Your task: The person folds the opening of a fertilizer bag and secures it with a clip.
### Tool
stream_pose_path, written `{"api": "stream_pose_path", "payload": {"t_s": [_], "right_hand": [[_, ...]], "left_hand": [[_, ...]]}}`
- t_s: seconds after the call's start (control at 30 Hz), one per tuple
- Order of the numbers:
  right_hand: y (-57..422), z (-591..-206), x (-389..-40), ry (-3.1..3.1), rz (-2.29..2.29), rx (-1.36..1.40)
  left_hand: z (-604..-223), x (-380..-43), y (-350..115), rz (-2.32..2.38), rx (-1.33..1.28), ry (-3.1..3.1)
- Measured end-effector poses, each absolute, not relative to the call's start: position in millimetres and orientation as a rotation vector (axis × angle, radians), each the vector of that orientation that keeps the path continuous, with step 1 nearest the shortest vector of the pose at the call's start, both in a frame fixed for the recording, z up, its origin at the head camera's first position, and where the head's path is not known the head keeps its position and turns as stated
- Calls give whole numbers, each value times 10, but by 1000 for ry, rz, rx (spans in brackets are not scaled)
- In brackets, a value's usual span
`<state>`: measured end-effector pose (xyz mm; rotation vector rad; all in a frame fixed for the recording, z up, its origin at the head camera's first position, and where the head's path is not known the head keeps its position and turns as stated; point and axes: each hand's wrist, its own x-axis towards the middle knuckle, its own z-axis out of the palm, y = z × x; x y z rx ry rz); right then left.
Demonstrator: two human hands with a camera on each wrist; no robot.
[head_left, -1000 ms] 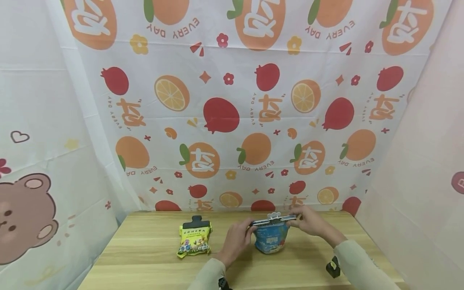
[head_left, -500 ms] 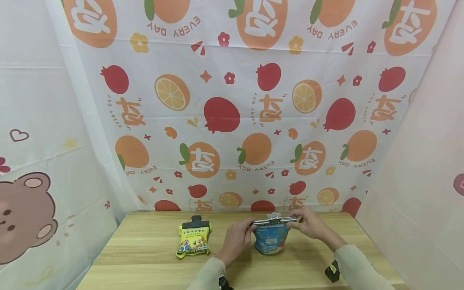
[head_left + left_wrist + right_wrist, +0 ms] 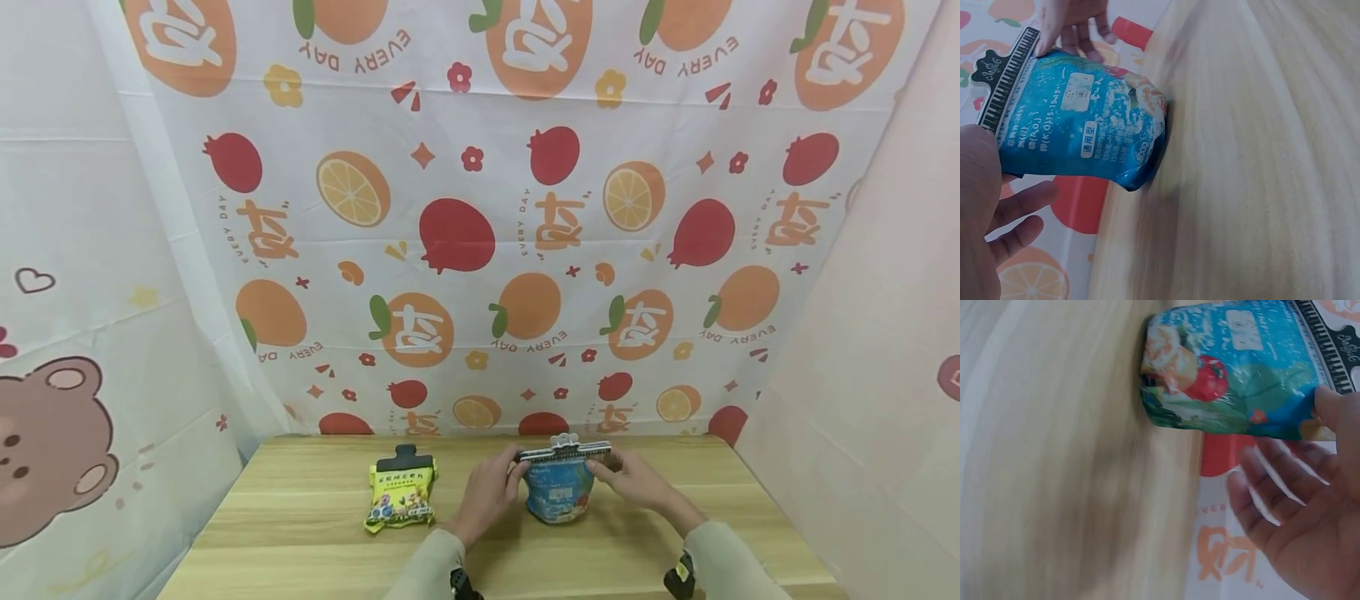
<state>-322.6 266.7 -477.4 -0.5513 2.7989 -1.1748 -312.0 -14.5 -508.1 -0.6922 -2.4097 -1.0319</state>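
Note:
A blue plastic packet (image 3: 558, 493) with a vegetable picture stands on the wooden table, a piano-key-patterned clip (image 3: 566, 452) across its top. The left hand (image 3: 483, 493) pinches the clip's left end at the packet's corner. In the left wrist view, other fingers of the left hand (image 3: 982, 194) are loosely spread below the corner. The right hand (image 3: 637, 482) pinches the packet's upper right corner just under the clip. Its thumb lies on the front in the right wrist view, and the remaining fingers of that right hand (image 3: 1310, 512) extend behind the packet (image 3: 1241, 378).
To the left lies a yellow flower-printed packet (image 3: 402, 497) with a black clip (image 3: 406, 457) on its top. The wooden table (image 3: 300, 517) ends at a fruit-patterned backdrop (image 3: 450, 317). Pale cloth walls hang on both sides.
The right hand has shifted from the clip's right end down to the packet's upper right corner. The left hand stays at the left end, and the clip tilts slightly.

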Motion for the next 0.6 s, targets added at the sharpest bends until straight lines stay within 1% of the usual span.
{"api": "stream_pose_path", "payload": {"t_s": [0.17,0.37,0.6], "right_hand": [[2623,-4903,-3217,2723,-1161,-543],[2569,-5043,-3129,2546,-1227,-623],[2548,-5161,-3032,2491,-1225,-603]], "left_hand": [[-5060,-3139,-164,-1038,-687,-2440],[-5032,-3148,-165,-1015,-685,-2458],[-5046,-3182,-168,-1030,-675,-2435]]}}
